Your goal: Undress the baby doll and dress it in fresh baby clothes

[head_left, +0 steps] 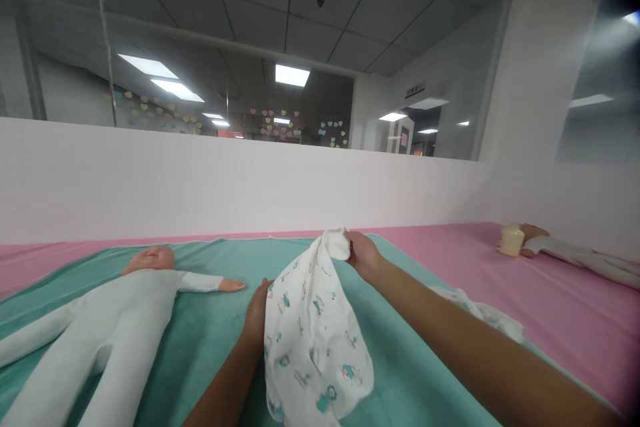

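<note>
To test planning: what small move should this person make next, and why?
Probably lay the printed cloth on the green blanket by the doll: the right hand pinches its top, the left hand touches its edge, and the doll lies face-up nearby.

Head-worn camera faces forward; tilted slightly downward.

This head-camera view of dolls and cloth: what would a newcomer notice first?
A white printed cloth hangs in the middle, pinched at its top by the right hand, with the left hand against its side. To the left, a baby doll in a white suit lies on a teal blanket. Far right, a second doll lies on the pink surface beside a cream bottle.
</note>
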`<state>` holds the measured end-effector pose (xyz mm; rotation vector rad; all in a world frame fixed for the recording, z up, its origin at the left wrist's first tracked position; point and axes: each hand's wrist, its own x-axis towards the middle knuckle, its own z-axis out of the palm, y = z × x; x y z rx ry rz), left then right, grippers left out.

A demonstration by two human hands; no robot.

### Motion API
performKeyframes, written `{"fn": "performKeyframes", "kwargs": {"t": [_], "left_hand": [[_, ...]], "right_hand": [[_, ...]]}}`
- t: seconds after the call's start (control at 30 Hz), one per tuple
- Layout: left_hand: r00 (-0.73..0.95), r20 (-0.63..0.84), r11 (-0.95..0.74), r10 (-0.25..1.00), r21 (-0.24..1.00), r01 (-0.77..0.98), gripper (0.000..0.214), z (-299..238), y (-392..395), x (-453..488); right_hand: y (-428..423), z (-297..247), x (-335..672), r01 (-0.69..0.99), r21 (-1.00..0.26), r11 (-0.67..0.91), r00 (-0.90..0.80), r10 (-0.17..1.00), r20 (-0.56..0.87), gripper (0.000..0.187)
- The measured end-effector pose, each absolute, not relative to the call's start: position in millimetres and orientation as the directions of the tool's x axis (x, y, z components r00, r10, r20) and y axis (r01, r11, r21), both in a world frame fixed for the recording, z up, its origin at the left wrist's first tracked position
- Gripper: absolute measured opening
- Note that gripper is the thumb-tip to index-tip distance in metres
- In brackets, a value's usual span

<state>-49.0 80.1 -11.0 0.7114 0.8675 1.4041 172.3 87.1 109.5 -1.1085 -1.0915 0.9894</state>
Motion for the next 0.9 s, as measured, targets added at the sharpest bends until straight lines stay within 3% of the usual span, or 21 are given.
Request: {"fn": "performKeyframes", "kwargs": {"t": [0.13,0.27,0.4,0.53,0.67,0.8,0.9], "left_hand": [[-0.138,-0.05,-0.012,0.989,0.908,-0.419,0.036,-7,80,-43],[-0.185,0.103,-0.105,0.977,0.994,-0.003,0.036,-12,86,-32],[-0.12,0.22,-0.168,0.968,0.925,0.34,0.037,-21,92,-26],[-0.188,0.272,-0.111,0.944,0.796,0.596,0.03,-21,90,-30],[-0.158,0.244,-0.088,0.957,0.76,0.643,0.021,-18,87,-33],[-0.11,0.196,-0.083,0.974,0.769,0.634,0.023,-16,85,-26],[-0.06,0.137,-0.102,0.989,0.911,0.399,0.03,-10,79,-21]], "right_hand": [[87,17,200,0.074,-0.994,0.083,0.273,0.957,0.101,0.013],[82,-31,208,0.221,-0.967,0.126,0.183,0.969,0.168,0.019],[82,-36,209,0.48,-0.845,0.237,-0.026,0.966,0.257,0.023],[74,-28,211,0.532,-0.788,0.309,-0.182,0.951,0.25,0.03],[65,-26,201,0.443,-0.84,0.312,-0.248,0.944,0.22,0.031],[56,-25,185,0.194,-0.969,0.154,-0.271,0.958,0.098,0.046],[45,-17,179,-0.027,-0.999,-0.018,-0.372,0.928,-0.007,0.052]]}}
